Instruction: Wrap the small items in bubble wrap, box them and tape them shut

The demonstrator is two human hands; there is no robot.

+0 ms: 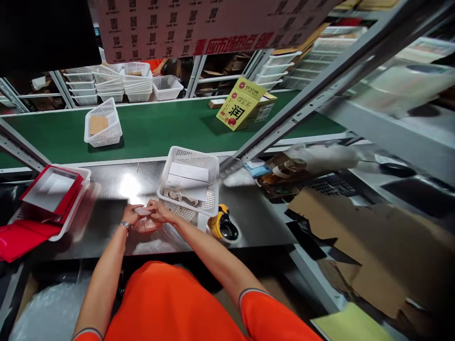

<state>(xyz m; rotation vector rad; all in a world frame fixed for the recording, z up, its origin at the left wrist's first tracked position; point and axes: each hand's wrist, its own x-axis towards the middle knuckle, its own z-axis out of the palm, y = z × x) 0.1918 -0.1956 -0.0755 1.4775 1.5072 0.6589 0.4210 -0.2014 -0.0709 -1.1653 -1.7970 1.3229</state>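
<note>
A small pinkish item in clear wrapping is held low over the steel desk, pinched between both hands. The left hand is closed on its left edge, the right hand on its right. Just behind, a white basket with papers is seen; a yellow tape dispenser sits beside it. A red box rests left. The wrap is best kept taut and evenly gripped.
</note>
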